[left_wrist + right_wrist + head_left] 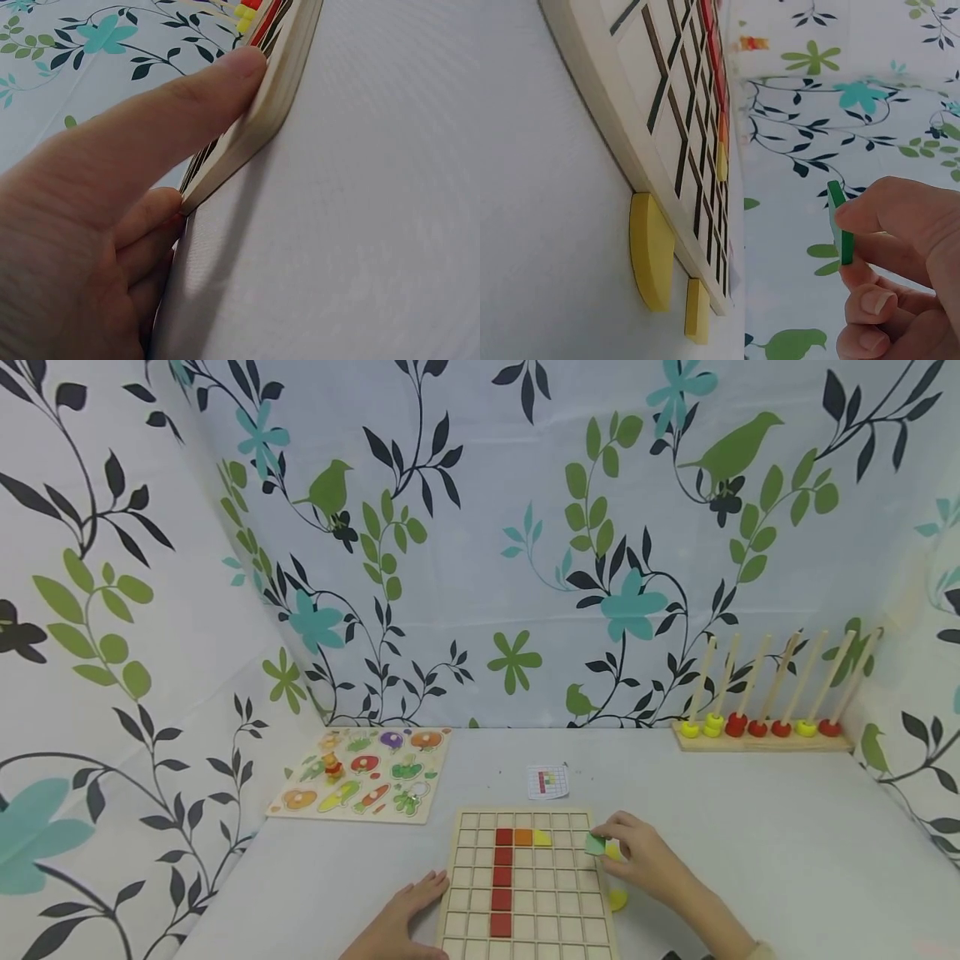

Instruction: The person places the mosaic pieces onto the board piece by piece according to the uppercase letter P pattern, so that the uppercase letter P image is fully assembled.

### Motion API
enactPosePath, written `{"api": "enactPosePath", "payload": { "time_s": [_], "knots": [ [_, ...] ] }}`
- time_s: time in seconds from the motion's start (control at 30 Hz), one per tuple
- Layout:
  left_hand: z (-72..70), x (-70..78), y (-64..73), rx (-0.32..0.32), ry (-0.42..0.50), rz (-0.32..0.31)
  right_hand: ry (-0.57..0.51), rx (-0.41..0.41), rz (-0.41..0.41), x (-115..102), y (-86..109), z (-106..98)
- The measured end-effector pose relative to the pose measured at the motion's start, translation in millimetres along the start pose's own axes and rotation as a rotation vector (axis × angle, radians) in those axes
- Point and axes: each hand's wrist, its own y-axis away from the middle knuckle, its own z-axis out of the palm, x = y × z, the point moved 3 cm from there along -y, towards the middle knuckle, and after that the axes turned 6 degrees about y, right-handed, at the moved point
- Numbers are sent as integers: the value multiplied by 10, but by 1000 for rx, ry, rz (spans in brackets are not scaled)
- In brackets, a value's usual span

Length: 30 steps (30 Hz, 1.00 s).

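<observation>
A wooden grid board [547, 903] lies on the white table. Red square tiles [502, 877] form a column in it, with an orange tile [522, 837] and a yellow piece [542, 837] beside the top one. My left hand [408, 914] rests along the board's left edge, its thumb [225, 79] touching the wooden rim. Between thumb and fingers, my right hand [645, 857] pinches a small green tile [841, 225], held up over the board's upper right corner. Two yellow pieces, one with a curved side [651, 251], lie against the board's right edge.
A small printed pattern card [548, 782] lies behind the board. At the back left is a vegetable puzzle board [300, 814] with a small figure [332, 767] on it. A wooden peg stand [765, 742] with red and yellow beads stands back right, before patterned cloth.
</observation>
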Motion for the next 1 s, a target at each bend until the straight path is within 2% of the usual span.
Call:
{"api": "enactPosePath", "payload": {
  "time_s": [0.33,0.57,0.73,1.0],
  "knots": [
    [-13,36,4,0,11,-7,10,0,-14,-67,-74,55],
    [-20,43,3,3,9,-12,-11,3,-92,-140,-144,90],
    [-23,53,4,7,8,-6,-37,-16,-131,-178,-199,142],
    [-5,44,12,0,9,-26,-82,-59,-139,-249,-273,235]
  ]
}}
